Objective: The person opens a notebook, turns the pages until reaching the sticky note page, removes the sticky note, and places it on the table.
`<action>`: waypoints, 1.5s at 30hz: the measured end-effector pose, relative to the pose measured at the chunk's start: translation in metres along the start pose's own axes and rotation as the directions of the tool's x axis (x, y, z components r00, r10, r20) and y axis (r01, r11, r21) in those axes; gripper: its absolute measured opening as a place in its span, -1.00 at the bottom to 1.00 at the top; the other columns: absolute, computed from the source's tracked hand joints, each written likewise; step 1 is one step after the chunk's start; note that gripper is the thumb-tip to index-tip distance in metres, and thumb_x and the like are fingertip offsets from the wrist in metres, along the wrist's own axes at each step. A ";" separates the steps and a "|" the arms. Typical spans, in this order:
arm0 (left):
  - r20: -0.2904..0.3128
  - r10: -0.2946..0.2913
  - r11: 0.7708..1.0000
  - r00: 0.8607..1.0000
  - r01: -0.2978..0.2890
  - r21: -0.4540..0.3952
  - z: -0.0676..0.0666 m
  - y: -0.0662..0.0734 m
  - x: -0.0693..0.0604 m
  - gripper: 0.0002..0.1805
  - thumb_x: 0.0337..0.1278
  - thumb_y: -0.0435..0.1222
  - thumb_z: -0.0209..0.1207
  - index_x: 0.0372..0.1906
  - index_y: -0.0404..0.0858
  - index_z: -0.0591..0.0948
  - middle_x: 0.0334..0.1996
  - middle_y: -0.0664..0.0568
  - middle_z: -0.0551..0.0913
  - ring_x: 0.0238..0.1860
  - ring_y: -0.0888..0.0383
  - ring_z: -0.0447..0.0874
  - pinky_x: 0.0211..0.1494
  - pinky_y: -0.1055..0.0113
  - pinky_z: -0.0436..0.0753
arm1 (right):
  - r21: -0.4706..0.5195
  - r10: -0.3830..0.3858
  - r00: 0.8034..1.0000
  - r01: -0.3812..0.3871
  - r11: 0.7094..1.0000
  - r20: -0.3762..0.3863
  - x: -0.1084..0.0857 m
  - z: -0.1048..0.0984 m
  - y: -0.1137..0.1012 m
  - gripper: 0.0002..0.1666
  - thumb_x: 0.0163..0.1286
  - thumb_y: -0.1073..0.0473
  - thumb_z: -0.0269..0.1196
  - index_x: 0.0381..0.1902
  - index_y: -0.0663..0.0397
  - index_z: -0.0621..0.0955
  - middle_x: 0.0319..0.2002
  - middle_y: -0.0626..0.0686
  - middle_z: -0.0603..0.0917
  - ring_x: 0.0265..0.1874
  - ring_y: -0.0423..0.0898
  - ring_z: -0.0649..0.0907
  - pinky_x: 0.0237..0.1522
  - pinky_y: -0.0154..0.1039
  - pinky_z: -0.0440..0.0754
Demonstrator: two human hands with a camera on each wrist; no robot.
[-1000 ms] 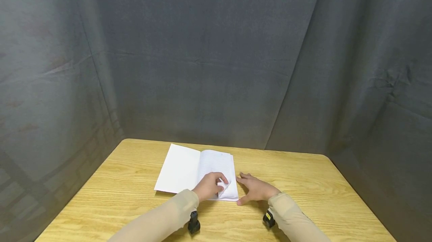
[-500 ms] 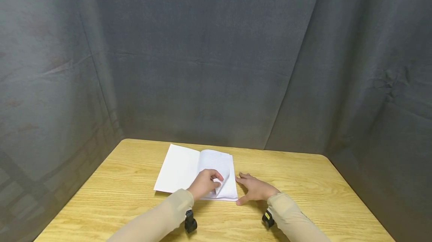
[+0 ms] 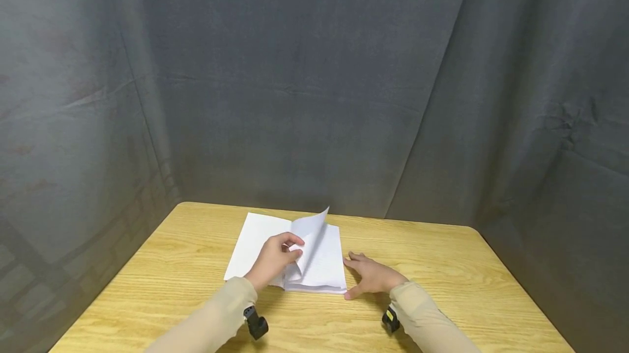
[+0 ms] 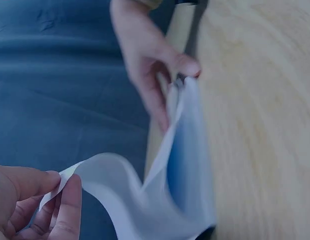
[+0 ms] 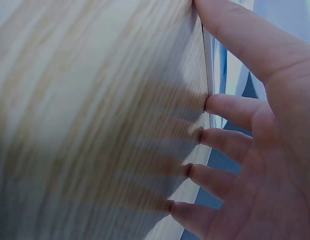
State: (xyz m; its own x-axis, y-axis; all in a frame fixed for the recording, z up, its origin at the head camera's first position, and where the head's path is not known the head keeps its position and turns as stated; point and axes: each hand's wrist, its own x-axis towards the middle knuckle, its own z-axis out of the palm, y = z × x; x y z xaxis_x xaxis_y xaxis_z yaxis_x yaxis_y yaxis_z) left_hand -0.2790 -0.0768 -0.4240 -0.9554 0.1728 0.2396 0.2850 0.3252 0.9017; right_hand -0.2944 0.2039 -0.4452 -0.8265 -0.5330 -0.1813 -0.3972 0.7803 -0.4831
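A notebook [image 3: 325, 263] lies spread on the wooden table, its blank white left side [image 3: 257, 235] flat and lined paper on the right. My left hand [image 3: 276, 257] pinches the edge of a page [image 3: 310, 238], which is lifted and curls up over the notebook's middle. In the left wrist view the page [image 4: 114, 185] bends in a wave from the thumb and fingers. Beside the notebook's right edge rests my right hand [image 3: 374, 276], fingers spread. Seen from the right wrist, its thumb and fingertips [image 5: 215, 105] touch along the notebook's edge.
The wooden table [image 3: 472, 287] extends on both sides of the notebook and behind it. Dark grey curtains [image 3: 304, 96] hang round the table at the back and sides. A small black camera [image 3: 255, 323] sits on the left wrist, another black camera [image 3: 390, 320] on the right.
My left hand has moved left, drawing the page's pinched corner up and over toward the notebook's middle. The page's far corner now stands raised. My right hand has stayed in place.
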 end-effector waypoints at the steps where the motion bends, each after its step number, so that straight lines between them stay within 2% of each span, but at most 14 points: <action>1: -0.020 -0.006 1.000 1.000 0.006 -0.018 -0.004 0.000 0.000 -0.86 0.05 -0.48 0.28 -0.25 -0.28 0.66 -0.34 -0.04 0.55 -0.41 0.17 0.46 -0.36 0.41 0.63 | -0.001 0.001 1.000 -0.001 1.000 0.002 0.000 0.000 0.000 0.12 0.04 -0.17 0.46 0.43 0.23 0.26 0.47 0.36 0.07 0.43 0.42 0.06 0.32 0.36 0.10; 4: -0.067 -0.029 0.997 0.997 0.024 -0.073 -0.018 0.001 -0.004 -0.85 0.03 -0.50 0.28 -0.25 -0.31 0.65 -0.35 -0.06 0.55 -0.41 0.17 0.49 -0.32 0.35 0.68 | 0.004 0.006 1.000 -0.006 1.000 0.007 0.001 0.001 0.001 0.13 0.04 -0.18 0.45 0.43 0.22 0.25 0.48 0.35 0.07 0.43 0.40 0.05 0.33 0.35 0.10; 8: -0.116 -0.071 0.993 0.991 0.059 -0.105 -0.037 -0.002 -0.010 -0.84 0.03 -0.53 0.27 -0.24 -0.36 0.63 -0.34 -0.07 0.53 -0.41 0.18 0.48 -0.29 0.33 0.70 | 0.006 0.010 1.000 -0.010 1.000 0.014 0.001 0.001 0.002 0.13 0.04 -0.21 0.44 0.44 0.20 0.24 0.48 0.33 0.06 0.44 0.40 0.04 0.32 0.35 0.11; 16: -0.167 -0.148 0.988 0.975 0.137 -0.077 -0.074 -0.017 -0.024 -0.82 0.10 -0.50 0.22 -0.16 -0.42 0.59 -0.30 -0.11 0.51 -0.36 0.16 0.52 -0.25 0.37 0.69 | 0.001 0.013 1.000 -0.013 1.000 0.006 0.000 0.001 -0.001 0.13 0.04 -0.18 0.46 0.44 0.19 0.25 0.48 0.33 0.08 0.43 0.40 0.06 0.31 0.35 0.15; 21: -0.169 -0.178 0.984 0.969 0.172 -0.054 -0.090 -0.027 -0.033 -0.81 0.14 -0.48 0.20 -0.13 -0.44 0.57 -0.31 -0.11 0.52 -0.33 0.15 0.56 -0.23 0.35 0.69 | 0.005 0.020 1.000 -0.020 1.000 0.010 -0.001 0.001 -0.001 0.13 0.04 -0.20 0.45 0.44 0.19 0.25 0.48 0.32 0.07 0.43 0.40 0.06 0.30 0.37 0.14; 33: -0.185 -0.259 0.957 0.948 0.278 0.083 -0.104 -0.049 -0.043 -0.84 0.07 -0.48 0.23 -0.21 -0.43 0.59 -0.37 -0.07 0.50 -0.39 0.13 0.53 -0.31 0.34 0.68 | 0.004 0.012 1.000 -0.012 1.000 0.009 0.001 0.001 -0.001 0.14 0.03 -0.21 0.45 0.44 0.19 0.25 0.48 0.32 0.07 0.44 0.39 0.06 0.30 0.36 0.15; 39: -0.147 -0.293 0.945 0.945 0.310 0.104 -0.107 -0.058 -0.043 -0.84 0.05 -0.50 0.25 -0.23 -0.44 0.58 -0.38 -0.08 0.52 -0.39 0.13 0.53 -0.33 0.32 0.66 | 0.005 0.004 1.000 -0.004 1.000 0.011 0.001 0.001 -0.002 0.13 0.04 -0.19 0.45 0.44 0.19 0.25 0.48 0.33 0.07 0.43 0.40 0.05 0.30 0.37 0.14; 45: -0.123 -0.320 0.928 0.939 0.337 0.160 -0.107 -0.066 -0.042 -0.84 0.02 -0.49 0.27 -0.25 -0.42 0.57 -0.44 -0.08 0.53 -0.45 0.12 0.53 -0.36 0.29 0.63 | 0.010 0.010 1.000 -0.010 1.000 0.014 0.001 0.001 -0.004 0.13 0.04 -0.19 0.45 0.44 0.19 0.24 0.48 0.33 0.07 0.43 0.40 0.05 0.30 0.37 0.13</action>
State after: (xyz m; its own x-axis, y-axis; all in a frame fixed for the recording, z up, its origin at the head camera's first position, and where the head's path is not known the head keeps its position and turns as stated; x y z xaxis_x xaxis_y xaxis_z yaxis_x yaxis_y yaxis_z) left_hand -0.2659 -0.2054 -0.4551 -0.9982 -0.0561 -0.0192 -0.0452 0.5087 0.8597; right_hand -0.2929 0.1998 -0.4443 -0.8247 -0.5298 -0.1978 -0.3852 0.7824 -0.4894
